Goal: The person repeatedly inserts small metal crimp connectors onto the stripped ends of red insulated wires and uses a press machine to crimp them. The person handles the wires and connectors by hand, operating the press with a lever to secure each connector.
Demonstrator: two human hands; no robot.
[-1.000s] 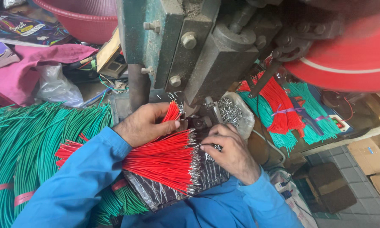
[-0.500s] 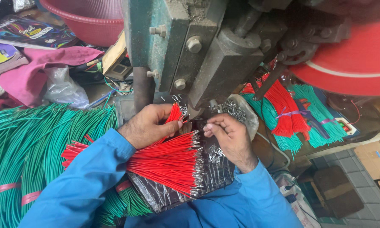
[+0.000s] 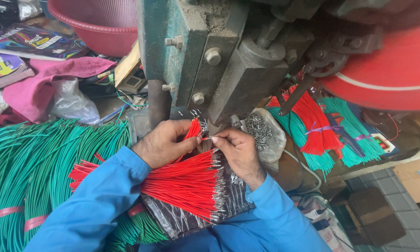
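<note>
The left hand (image 3: 165,142) held a small clutch of red wires (image 3: 193,129) pinched between thumb and fingers, their tips pointing up toward the foot of the green press machine (image 3: 196,51). The right hand (image 3: 238,151) was closed in a narrow pinch on something small at the wire ends, just beside the left thumb — a single wire or a metal terminal, too small to tell which. Half a second before, the two hands had been slightly apart under the press; now the fingertips met at the same spot, and a second before that the right hand had sat lower, on the bundle. That reads as a fresh piece having been picked up and brought to the wire ends, so one more wire appeared to be in preparation at the press rather than already finished.

Below the wrists, the large bundle of red wires (image 3: 186,184) with bare metal ends lay across a dark plastic sheet (image 3: 182,219) in the person's lap, its ends fanned toward the right hand. A clear bag of small metal terminals (image 3: 261,133) sat just beyond the right hand, near the press. Long green wires (image 3: 42,163) banded with pink tape lay in a heap to the left, touching the blue sleeve (image 3: 93,205). Tied bundles of red and green wires (image 3: 322,128) rested on the table further right, under the red flywheel (image 3: 392,65). A pink basin (image 3: 98,28) stood at the back.
</note>
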